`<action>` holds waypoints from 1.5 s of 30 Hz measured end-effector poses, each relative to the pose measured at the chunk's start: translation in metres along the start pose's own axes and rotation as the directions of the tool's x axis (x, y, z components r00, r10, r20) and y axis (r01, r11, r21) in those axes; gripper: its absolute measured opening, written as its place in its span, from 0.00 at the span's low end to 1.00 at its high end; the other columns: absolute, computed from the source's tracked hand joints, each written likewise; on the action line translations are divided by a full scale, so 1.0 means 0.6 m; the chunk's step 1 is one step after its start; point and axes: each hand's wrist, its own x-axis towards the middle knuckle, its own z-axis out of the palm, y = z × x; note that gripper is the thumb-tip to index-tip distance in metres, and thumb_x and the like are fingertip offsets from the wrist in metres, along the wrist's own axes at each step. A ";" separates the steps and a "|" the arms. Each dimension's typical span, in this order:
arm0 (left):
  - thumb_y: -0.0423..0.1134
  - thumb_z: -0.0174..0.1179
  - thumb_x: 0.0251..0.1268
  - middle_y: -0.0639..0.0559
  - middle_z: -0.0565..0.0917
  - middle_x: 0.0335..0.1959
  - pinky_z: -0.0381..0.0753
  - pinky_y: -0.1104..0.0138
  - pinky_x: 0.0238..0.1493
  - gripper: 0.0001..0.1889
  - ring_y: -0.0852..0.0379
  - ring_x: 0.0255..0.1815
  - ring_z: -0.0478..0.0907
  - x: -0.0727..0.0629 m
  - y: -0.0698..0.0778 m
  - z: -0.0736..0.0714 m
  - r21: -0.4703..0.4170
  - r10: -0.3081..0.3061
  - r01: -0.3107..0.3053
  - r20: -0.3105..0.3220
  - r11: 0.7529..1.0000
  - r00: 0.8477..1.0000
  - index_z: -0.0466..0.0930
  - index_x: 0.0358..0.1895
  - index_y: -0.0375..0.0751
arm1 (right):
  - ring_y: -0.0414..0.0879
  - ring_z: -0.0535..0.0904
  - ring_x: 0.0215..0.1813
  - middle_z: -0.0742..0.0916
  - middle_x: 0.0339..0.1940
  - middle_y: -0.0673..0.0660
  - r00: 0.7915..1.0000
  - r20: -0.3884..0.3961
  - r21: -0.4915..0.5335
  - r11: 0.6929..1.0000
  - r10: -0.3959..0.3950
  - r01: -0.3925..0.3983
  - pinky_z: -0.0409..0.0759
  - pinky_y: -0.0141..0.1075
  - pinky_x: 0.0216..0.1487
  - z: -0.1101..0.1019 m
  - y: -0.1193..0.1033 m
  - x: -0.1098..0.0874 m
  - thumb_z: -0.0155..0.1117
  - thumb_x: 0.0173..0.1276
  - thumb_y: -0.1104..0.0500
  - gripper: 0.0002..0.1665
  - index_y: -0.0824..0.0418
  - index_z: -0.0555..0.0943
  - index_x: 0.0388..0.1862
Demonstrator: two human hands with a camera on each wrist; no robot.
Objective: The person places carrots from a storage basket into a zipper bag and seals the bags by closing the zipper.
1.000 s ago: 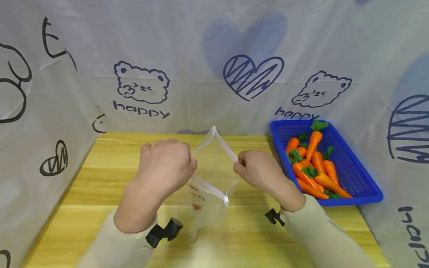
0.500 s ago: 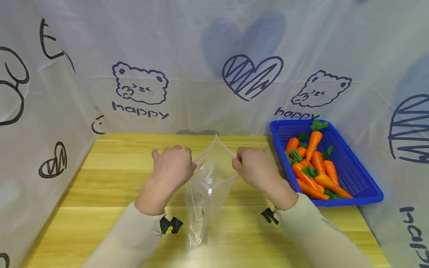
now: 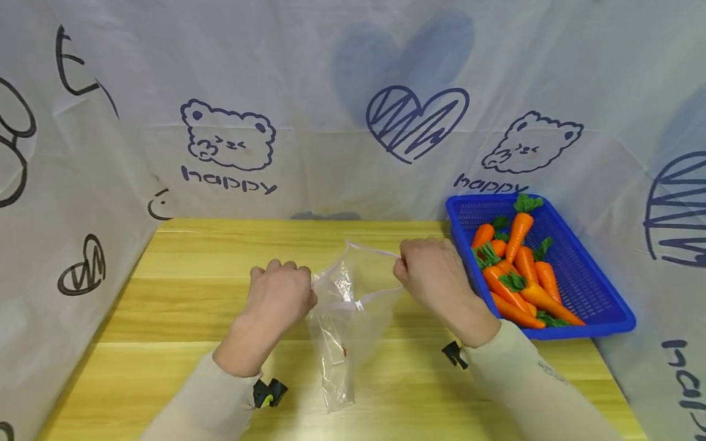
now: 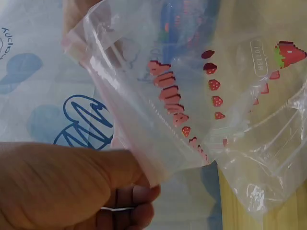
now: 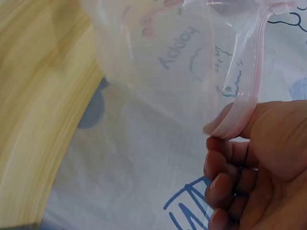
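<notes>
A clear zip-lock bag (image 3: 339,343) hangs between my two hands, its mouth spread apart at the top. Red strawberry prints (image 4: 217,86) and a pinkish zip strip show on it in the left wrist view. My left hand (image 3: 281,291) pinches one side of the rim between thumb and curled fingers. On the opposite side, my right hand (image 3: 436,275) pinches the rim the same way; in the right wrist view its thumb lies on the pink strip (image 5: 244,110). Nothing can be seen inside the bag.
A blue plastic basket (image 3: 601,294) stands at the right of the wooden table (image 3: 193,263), close to my right hand. Several orange carrots (image 3: 518,236) with green tops lie in it. A printed white cloth (image 3: 320,165) walls the table at the back and sides.
Both hands have come lower with the bag, and the left hand has tilted. The right hand has lately shifted a little rightward, and the bag's mouth has changed shape.
</notes>
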 end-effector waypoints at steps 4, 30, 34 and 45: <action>0.39 0.61 0.66 0.50 0.76 0.27 0.70 0.53 0.35 0.08 0.48 0.31 0.69 0.003 0.011 0.005 -0.027 0.041 -0.040 0.017 0.999 0.999 0.77 0.28 0.42 | 0.51 0.71 0.21 0.69 0.14 0.49 0.997 -0.031 0.010 0.997 -0.073 0.074 0.64 0.41 0.27 0.005 -0.002 -0.013 0.65 0.62 0.61 0.20 0.55 0.66 0.16; 0.33 0.57 0.63 0.50 0.70 0.20 0.62 0.58 0.31 0.12 0.47 0.24 0.67 0.009 0.000 0.040 -0.077 0.053 -0.089 -0.385 0.993 0.921 0.70 0.22 0.41 | 0.55 0.74 0.24 0.75 0.17 0.53 0.991 -0.125 0.024 0.999 -0.044 0.048 0.67 0.43 0.29 0.047 0.023 -0.048 0.64 0.59 0.63 0.11 0.59 0.73 0.20; 0.36 0.57 0.67 0.50 0.71 0.21 0.63 0.57 0.32 0.12 0.47 0.27 0.68 0.010 0.009 0.034 -0.122 0.014 -0.054 -0.307 0.991 0.952 0.72 0.24 0.42 | 0.55 0.75 0.25 0.77 0.18 0.53 0.995 -0.103 0.054 0.998 -0.007 0.012 0.69 0.44 0.30 0.033 0.022 -0.044 0.66 0.62 0.62 0.12 0.58 0.75 0.21; 0.37 0.58 0.68 0.51 0.72 0.21 0.66 0.56 0.33 0.13 0.46 0.27 0.70 0.017 0.029 0.036 -0.124 0.026 -0.064 -0.285 0.990 0.958 0.72 0.23 0.43 | 0.56 0.76 0.25 0.77 0.17 0.54 0.989 -0.137 -0.040 0.997 -0.064 0.059 0.68 0.46 0.31 0.026 0.015 -0.032 0.68 0.63 0.60 0.15 0.59 0.73 0.20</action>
